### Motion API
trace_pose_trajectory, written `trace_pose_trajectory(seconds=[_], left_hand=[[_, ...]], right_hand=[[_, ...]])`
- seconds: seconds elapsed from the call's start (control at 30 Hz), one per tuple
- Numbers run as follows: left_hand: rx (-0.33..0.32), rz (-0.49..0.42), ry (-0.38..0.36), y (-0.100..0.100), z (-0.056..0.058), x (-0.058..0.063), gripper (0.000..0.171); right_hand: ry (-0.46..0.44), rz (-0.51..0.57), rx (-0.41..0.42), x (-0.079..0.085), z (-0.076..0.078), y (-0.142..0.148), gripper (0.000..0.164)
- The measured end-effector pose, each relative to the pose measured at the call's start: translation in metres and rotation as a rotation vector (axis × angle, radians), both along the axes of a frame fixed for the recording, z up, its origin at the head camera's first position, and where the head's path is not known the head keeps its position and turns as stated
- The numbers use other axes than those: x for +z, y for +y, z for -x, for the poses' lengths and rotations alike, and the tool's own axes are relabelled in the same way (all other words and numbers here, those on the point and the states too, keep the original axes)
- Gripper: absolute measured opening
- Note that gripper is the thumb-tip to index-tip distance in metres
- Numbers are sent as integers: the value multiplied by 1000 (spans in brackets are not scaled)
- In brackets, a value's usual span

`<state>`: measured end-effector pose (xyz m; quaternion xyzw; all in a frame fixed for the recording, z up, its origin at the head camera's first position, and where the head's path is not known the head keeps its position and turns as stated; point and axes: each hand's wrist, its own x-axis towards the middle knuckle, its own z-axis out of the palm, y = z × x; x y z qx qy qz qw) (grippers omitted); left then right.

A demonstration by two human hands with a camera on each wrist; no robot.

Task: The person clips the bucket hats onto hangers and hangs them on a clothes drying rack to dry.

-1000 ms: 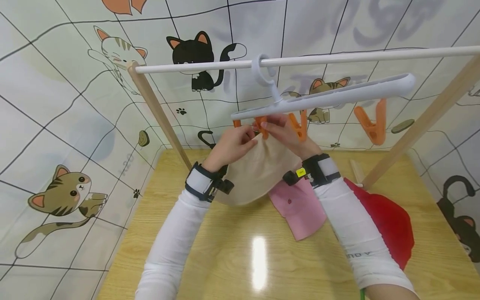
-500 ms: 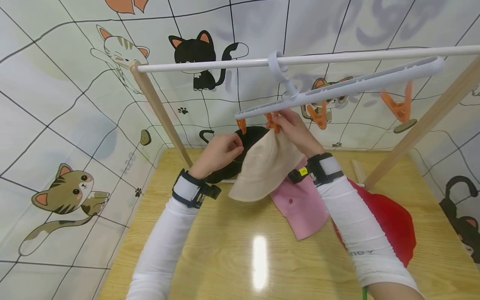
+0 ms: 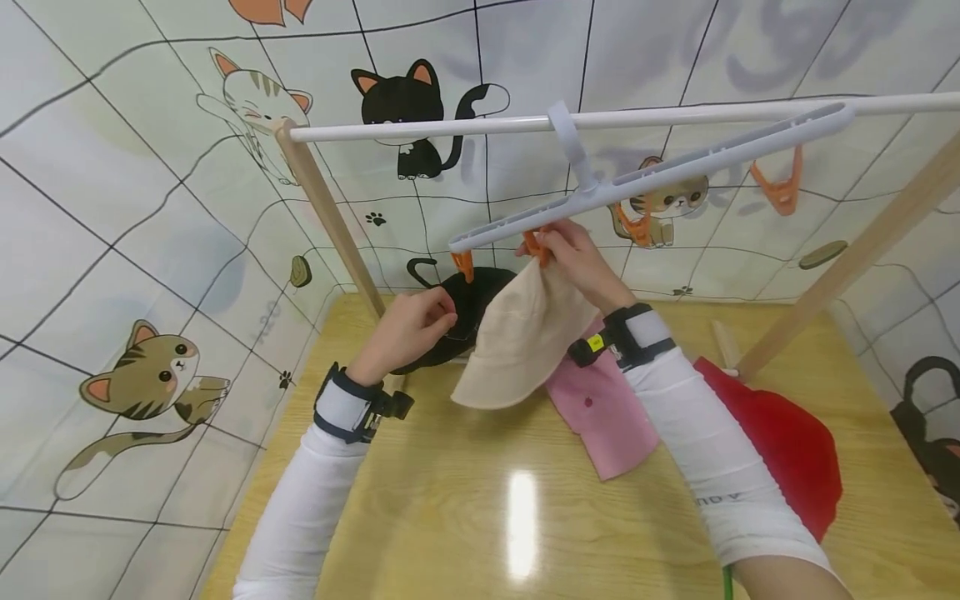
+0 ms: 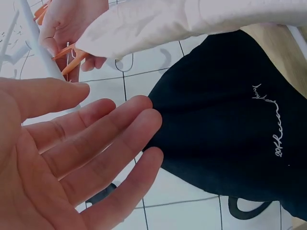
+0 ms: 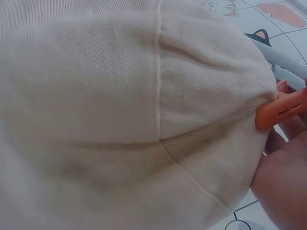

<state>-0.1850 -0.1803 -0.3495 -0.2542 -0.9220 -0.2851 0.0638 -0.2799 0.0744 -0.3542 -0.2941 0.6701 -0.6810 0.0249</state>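
Note:
A cream bucket hat (image 3: 517,333) hangs by its crown from an orange clip (image 3: 536,247) under the pale grey hanger (image 3: 600,193). My right hand (image 3: 579,258) pinches this clip at the hanger; in the right wrist view the clip's jaws bite the gathered crown fabric. To the left, my left hand (image 3: 408,329) is away from the cream hat, its fingers (image 4: 129,129) loosely bent with nothing in them. Close by those fingers, a black hat (image 4: 225,115) with white lettering hangs below another orange clip (image 3: 463,265), partly behind the cream hat.
The hanger hooks over a white rail (image 3: 465,127) on wooden posts (image 3: 330,217). Two more orange clips hang at its right side, one outermost (image 3: 782,187). A pink cap (image 3: 603,417) and a red hat (image 3: 783,454) lie on the wooden table (image 3: 450,500).
My left hand has let go of the cream hat and moved left and down, uncovering the black hat. The hanger has swung, and my right hand stays at the clip.

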Motion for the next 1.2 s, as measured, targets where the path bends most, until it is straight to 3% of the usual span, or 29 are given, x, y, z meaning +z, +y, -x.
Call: trace_pose_trajectory(seconds=[0.6,0.83,0.93,1.2], left_hand=[[40,-3,-44,-3,-5,-6,6],[91,-23,-13,-2,-4,-10,28],[104,-22,-11,-1,-2,-13,29],[136,34,-5,1,-1,-13,15]], right_hand=[[15,-18,44,4,2,-38,19],[-13,-3,87,1,2,-48,26],[-5,1,92,0,0,-51,29],[96,17,-50,-9,-10,-39,36]])
